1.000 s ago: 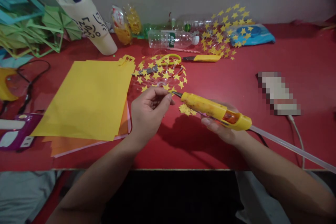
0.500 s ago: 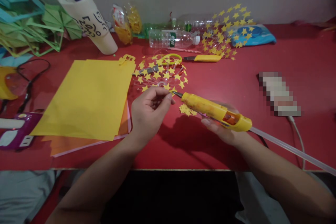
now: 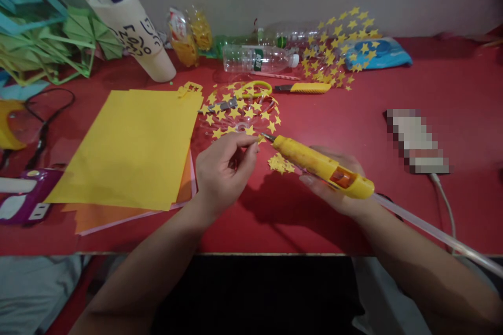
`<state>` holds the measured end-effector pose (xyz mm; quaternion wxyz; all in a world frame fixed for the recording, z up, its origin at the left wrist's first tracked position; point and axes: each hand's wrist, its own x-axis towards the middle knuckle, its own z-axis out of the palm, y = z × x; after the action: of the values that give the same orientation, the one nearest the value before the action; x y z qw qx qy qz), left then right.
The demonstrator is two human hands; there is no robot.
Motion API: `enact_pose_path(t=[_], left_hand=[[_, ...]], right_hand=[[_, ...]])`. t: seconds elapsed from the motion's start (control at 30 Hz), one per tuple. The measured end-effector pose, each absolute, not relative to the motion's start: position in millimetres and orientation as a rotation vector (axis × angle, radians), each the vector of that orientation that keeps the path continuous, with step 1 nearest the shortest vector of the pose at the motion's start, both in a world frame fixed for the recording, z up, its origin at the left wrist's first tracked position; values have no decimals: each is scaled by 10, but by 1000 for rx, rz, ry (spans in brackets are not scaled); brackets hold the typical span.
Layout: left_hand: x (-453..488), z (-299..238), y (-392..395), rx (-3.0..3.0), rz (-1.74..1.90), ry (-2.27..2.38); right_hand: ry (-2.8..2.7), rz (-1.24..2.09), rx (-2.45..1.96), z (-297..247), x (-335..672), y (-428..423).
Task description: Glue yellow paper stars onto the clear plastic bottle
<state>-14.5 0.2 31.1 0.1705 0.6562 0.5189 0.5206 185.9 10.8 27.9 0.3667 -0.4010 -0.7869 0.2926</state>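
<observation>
My right hand (image 3: 330,188) is wrapped round a yellow hot glue gun (image 3: 310,159), from whose back a long clear glue stick (image 3: 416,222) sticks out. The gun's metal tip points left, close to the fingertips of my left hand (image 3: 226,167). Those fingers are pinched on a small yellow paper star (image 3: 260,139), mostly hidden by them. Just beyond lies a clear plastic piece dotted with yellow stars (image 3: 234,112). Below the gun's nozzle is a small pile of loose yellow stars (image 3: 280,164) on the red table (image 3: 275,220).
Yellow paper sheets (image 3: 129,152) lie over orange and pink ones at left. Scissors (image 3: 257,86), a yellow cutter (image 3: 308,87), plastic bottles (image 3: 239,58), and a second star-covered piece (image 3: 334,60) lie behind. A white tumbler (image 3: 141,36) stands back left; a phone (image 3: 418,141) lies right.
The glue gun's tip has shifted slightly up and right, away from my left fingertips, and its back end has dropped a little. My left hand has barely moved.
</observation>
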Motion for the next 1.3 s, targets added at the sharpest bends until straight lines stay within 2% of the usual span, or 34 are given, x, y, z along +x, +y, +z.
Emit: enact_pose_path(t=[0.2,0.53,0.6,0.73,0.9,1.3], left_hand=[[-101,424,-2,1395,1211,1224],[-115,394,60,1020,916,990],[-130,431,68,991,880,998],[-139,541,80,944,791,982],[-129,623,59,888,697,927],[-243,557,-1,843,592,807]], right_hand=[[-2033,353,-1240,255,2109,308],[-2509,471,-1408,-99,2542,656],[-2578,422,-1333,-31,2538,644],[-2425,119,-1157,331,2307,459],[-2360,299,-869,670,1898,144],[-2318,402,-763,593,1701,98]])
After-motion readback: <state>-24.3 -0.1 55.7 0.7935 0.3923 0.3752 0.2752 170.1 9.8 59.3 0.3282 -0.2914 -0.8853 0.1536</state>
